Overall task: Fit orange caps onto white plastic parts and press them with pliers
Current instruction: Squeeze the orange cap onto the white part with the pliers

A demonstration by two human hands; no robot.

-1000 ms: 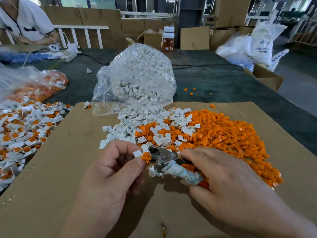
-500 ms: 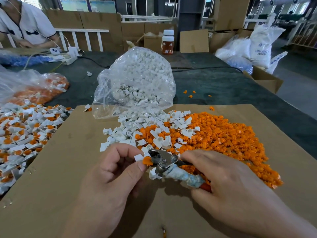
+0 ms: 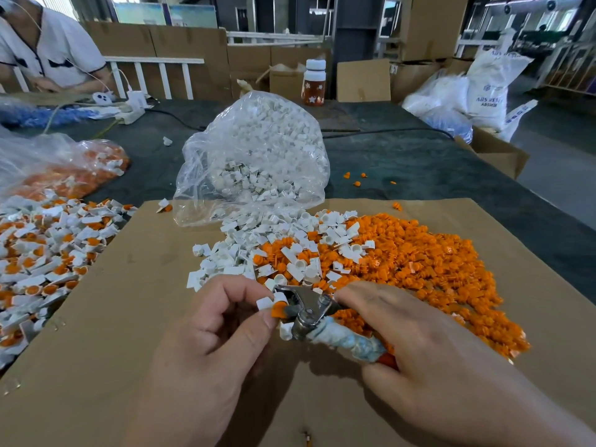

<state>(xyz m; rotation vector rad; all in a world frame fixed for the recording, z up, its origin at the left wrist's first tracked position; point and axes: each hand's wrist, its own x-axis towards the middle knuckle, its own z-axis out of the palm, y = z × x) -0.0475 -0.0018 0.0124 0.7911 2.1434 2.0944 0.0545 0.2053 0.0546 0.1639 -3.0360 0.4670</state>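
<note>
Left hand: thumb and forefinger curl in and pinch a white part with an orange cap on it, just below frame centre.
Right hand: fingers wrap the taped handles of the pliers, lower right of centre.
Pliers: the long axis runs from lower right up to the left. The jaws point left and stand around the part's capped end.
In the way: the thumb tip and the pliers' head hide some of the cap.
Behind the hands: loose parts overlapping a heap of caps.
Underneath: cardboard on a dark table.
Further back: clear bag of white parts, centre.
Left edge: capped pile.
Upper left: a person in a white shirt.
</note>
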